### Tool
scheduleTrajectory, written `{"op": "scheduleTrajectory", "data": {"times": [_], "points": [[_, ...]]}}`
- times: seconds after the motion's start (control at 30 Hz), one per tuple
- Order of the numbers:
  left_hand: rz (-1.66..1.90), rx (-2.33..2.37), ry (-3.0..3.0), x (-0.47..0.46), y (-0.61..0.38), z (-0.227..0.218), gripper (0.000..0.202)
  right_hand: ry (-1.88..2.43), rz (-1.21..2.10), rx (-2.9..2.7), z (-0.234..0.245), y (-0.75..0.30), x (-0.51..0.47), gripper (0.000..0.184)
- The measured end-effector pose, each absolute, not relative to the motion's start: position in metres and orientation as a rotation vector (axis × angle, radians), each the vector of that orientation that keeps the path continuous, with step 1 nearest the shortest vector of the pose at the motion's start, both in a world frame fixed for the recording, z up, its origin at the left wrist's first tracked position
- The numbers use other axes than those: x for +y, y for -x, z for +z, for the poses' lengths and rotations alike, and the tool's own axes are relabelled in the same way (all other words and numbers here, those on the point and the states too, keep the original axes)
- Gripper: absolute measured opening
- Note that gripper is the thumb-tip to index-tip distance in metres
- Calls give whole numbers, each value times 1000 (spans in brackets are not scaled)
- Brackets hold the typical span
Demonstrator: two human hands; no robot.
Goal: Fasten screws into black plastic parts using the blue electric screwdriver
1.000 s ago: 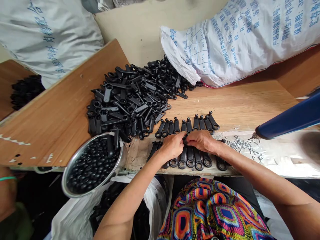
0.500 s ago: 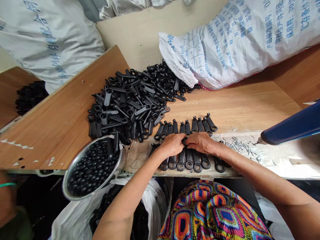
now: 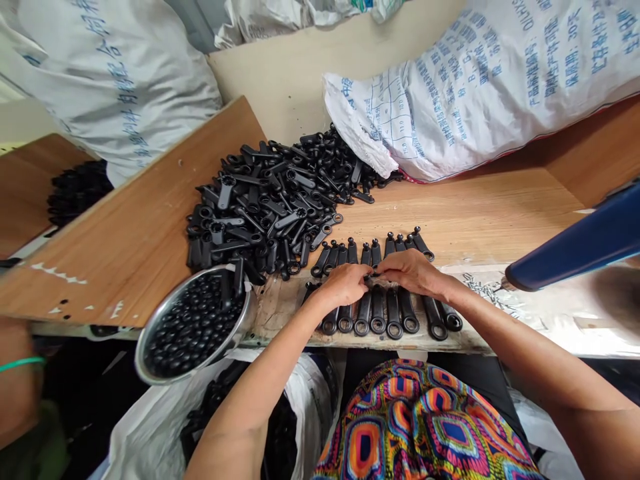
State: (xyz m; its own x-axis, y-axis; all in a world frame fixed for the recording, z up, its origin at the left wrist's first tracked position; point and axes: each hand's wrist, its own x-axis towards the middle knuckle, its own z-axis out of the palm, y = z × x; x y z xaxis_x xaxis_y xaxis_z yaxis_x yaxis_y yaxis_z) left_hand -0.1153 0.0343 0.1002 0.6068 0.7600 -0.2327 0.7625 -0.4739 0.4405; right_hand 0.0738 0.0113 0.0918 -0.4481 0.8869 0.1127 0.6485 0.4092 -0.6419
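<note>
My left hand [image 3: 349, 283] is closed, fingertips pinched over the upper ends of a row of black plastic crank handles [image 3: 377, 313] with rings at their near ends. Facing it, my right hand [image 3: 413, 272] is also closed, thumb and fingers together. The fingertips almost meet, and what they hold is hidden or too small to name. Just beyond them lies a second row of black handles [image 3: 351, 252], each with a small round knob standing at its far end. Two more handles [image 3: 435, 319] lie apart, below my right wrist.
A pile of black handles [image 3: 270, 207] covers the bench's left side. A metal bowl [image 3: 143, 353] holds black knobs. Small screws [image 3: 483, 290] lie right, beside a blue tool [image 3: 575, 240]. White sacks [image 3: 450, 100] stand behind; another person's arm [image 3: 17, 380] shows far left.
My right hand has lifted slightly and shifted its fingers; my left hand stays nearly in place. The view has turned a little, showing the two separate handles more fully.
</note>
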Motion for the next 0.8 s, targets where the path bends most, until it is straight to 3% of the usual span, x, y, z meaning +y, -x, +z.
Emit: {"op": "scheduleTrajectory", "data": {"times": [0.37, 0.57, 0.8], "points": [[433, 1113, -2049, 34, 131, 97, 36, 1039, 851, -1599, 99, -39, 1, 11], [945, 679, -1058, 13, 128, 112, 36, 763, 617, -1601, 125, -16, -3, 12], [983, 720, -874, 15, 135, 114, 41, 833, 676, -1597, 116, -13, -2, 14]]}}
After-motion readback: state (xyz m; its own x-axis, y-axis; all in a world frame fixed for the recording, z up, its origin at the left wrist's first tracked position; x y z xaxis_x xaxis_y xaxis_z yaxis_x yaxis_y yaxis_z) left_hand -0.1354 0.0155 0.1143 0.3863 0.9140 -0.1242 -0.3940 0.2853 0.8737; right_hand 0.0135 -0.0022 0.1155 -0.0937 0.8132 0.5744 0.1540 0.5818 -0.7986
